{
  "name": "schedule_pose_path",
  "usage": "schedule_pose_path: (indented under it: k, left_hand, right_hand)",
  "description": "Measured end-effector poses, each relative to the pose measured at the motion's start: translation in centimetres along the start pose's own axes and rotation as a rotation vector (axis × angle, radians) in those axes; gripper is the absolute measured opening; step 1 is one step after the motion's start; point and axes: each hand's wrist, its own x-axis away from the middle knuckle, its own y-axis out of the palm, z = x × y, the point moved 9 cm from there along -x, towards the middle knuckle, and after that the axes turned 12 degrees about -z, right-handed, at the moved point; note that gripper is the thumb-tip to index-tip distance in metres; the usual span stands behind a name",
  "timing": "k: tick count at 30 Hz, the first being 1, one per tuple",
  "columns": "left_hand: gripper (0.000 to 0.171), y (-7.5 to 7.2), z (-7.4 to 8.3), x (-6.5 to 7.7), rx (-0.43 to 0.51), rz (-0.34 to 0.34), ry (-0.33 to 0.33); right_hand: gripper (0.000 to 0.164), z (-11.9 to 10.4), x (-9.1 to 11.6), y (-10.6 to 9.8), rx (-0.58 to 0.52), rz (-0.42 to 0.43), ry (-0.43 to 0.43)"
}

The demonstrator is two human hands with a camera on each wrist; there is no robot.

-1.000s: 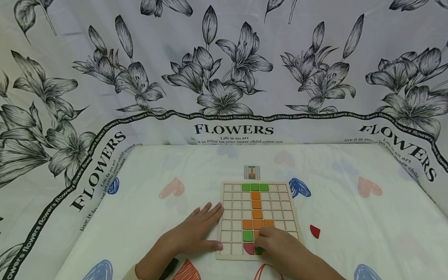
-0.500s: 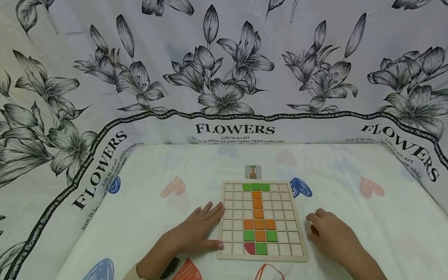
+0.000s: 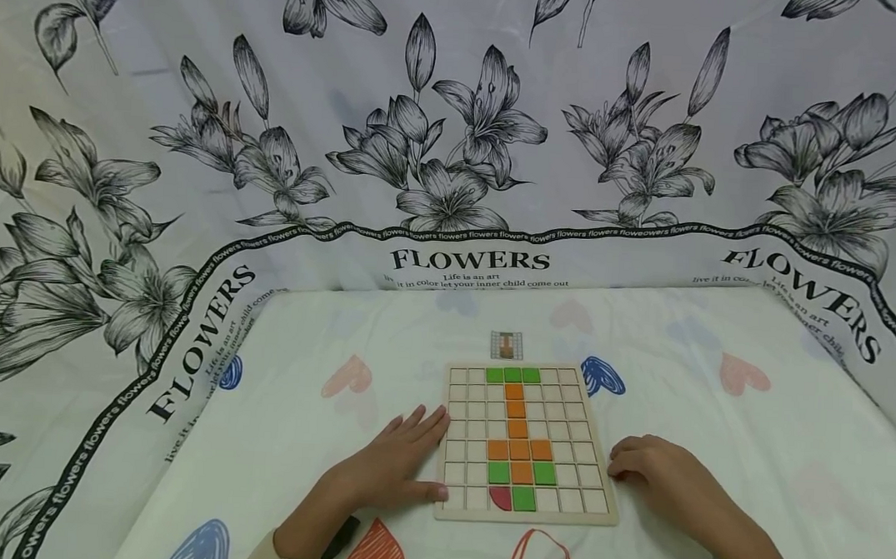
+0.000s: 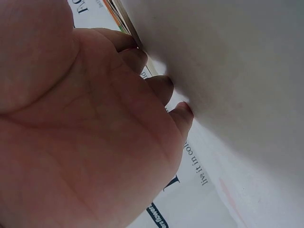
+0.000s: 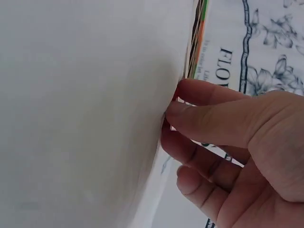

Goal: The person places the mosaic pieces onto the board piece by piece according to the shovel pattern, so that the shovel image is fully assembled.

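Note:
A wooden grid board (image 3: 579,452) lies flat on the cloth, with orange tiles (image 3: 517,428) in a column, green tiles (image 3: 513,374) at its top and lower part, and a dark pink quarter-circle piece (image 3: 501,499) in the bottom row. My left hand (image 3: 387,469) rests at the board's left edge, fingers extended, fingertips and thumb on the frame. At the board's right edge, my right hand (image 3: 660,476) has thumb and index finger pinched together. A sliver of a red quarter-circle piece (image 5: 175,93) shows between them in the right wrist view; most of it is hidden.
Just beyond the board lies a small pattern card (image 3: 507,345) showing a grid with a brown figure. A white cloth (image 3: 408,336) printed with hearts covers the surface. Behind and at the sides hangs a flower-printed curtain (image 3: 284,247).
My right hand has left the board's lower tiles, gone right to the red piece on the cloth, then come slightly back toward the board's edge. The left hand stays put.

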Motion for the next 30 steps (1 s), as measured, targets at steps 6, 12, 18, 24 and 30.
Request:
schedule_pose_path:
  k: [6,12,18,24,30]
  left_hand:
    - [0.098,-0.2,0.0,0.0,-0.005,0.003,-0.009]
    - [0.098,0.0,0.0,0.0,0.004,-0.001,0.0]
    - [0.097,0.0,0.0,0.0,0.008,0.0,0.0]
    - [0.097,-0.2,0.3,0.2,0.014,0.01,0.016]
    - [0.097,-0.2,0.4,0.2,0.018,0.014,0.018]
  right_hand:
    - [0.023,0.0,-0.1,0.2,-0.101,-0.011,-0.016]
    - [0.022,0.2,-0.1,0.5,-0.095,-0.005,-0.005]
    - [0.019,-0.1,-0.3,0.5,-0.067,-0.003,-0.026]
    - [0.016,-1.1,-0.8,0.1,-0.157,-0.014,-0.052]
    - [0.011,-3.6,-2.3,0.9,-0.192,-0.112,-0.106]
